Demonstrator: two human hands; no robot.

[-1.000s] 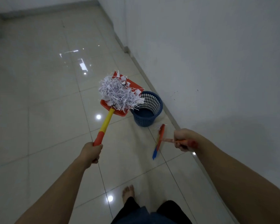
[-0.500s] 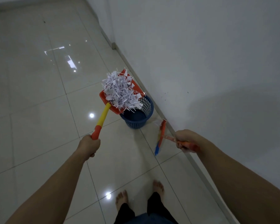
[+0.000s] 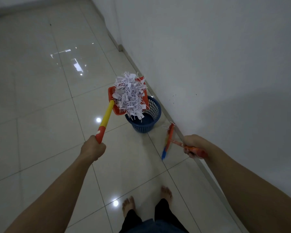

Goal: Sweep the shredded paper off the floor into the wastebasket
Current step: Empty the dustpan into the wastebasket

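Note:
My left hand (image 3: 93, 149) grips the red end of a yellow handle whose orange dustpan (image 3: 111, 95) is held in the air, tilted over the blue wastebasket (image 3: 154, 115). A heap of white shredded paper (image 3: 129, 95) fills the pan, and strips hang off its lower edge above the basket's opening. My right hand (image 3: 191, 144) holds the orange handle of a small broom (image 3: 168, 140), whose head points down near the floor to the right of the basket, with a few paper bits stuck at its top.
The basket stands on glossy pale floor tiles (image 3: 40, 106) close to a white wall (image 3: 225, 56) with a skirting strip along its base. My two bare feet (image 3: 165, 193) are on the tiles below the hands.
I have stepped closer to the basket. The dustpan has moved over the basket and tilted further, so paper strips now hang off its edge. The broom has barely moved.

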